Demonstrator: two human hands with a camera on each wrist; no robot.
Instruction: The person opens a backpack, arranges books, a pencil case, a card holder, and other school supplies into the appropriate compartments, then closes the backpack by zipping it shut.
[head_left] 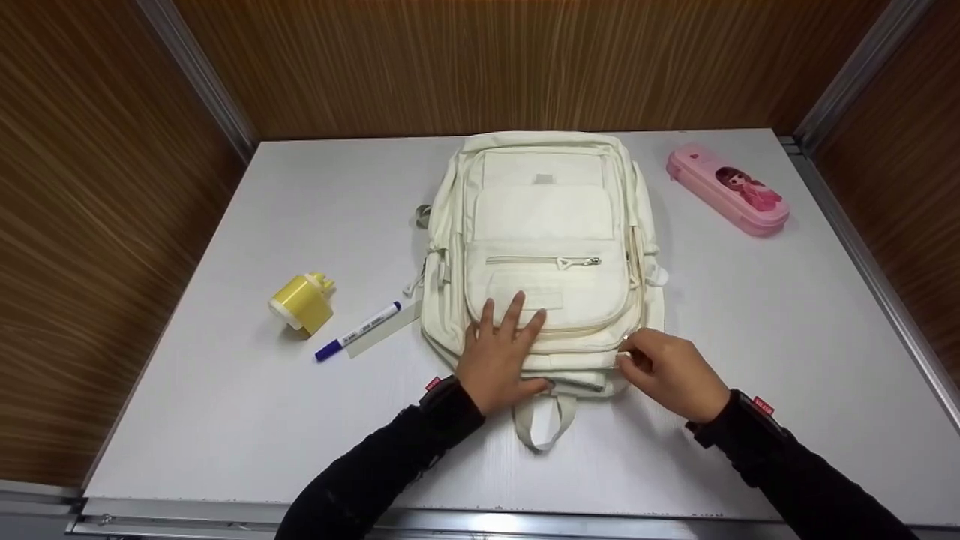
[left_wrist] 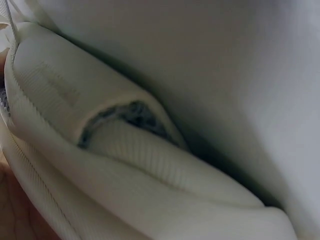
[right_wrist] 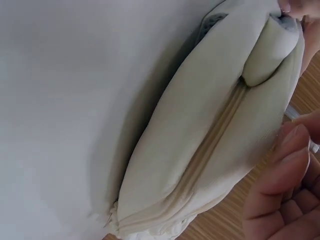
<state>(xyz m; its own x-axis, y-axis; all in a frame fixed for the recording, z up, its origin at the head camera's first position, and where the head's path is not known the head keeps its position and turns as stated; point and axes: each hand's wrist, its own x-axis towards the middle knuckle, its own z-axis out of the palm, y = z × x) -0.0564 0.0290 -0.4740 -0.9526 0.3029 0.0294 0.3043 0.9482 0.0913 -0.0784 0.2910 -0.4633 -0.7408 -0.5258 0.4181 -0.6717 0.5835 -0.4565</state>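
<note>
A cream backpack (head_left: 547, 214) lies on its back on the table, its top handle loop (head_left: 536, 439) toward me. My left hand (head_left: 499, 364) rests on the lower front pocket with fingers spread, the thumb near the bag's near edge. At the near right corner my right hand (head_left: 675, 375) has thumb and index finger pinched together on a small white zipper pull (head_left: 623, 354). Along the right side, a seam of the front compartment (head_left: 636, 277) is parted. In the right wrist view, curled fingers (right_wrist: 287, 160) sit close beside the bag's edge.
A yellow pencil sharpener-like object (head_left: 301, 301) stands on the left. Beside the bag, a blue-and-white marker (head_left: 358, 331) lies next to a pale strap (head_left: 386, 330). A pink pencil case (head_left: 727, 189) lies at the far right. Wood-grain panels (head_left: 525, 67) border the table.
</note>
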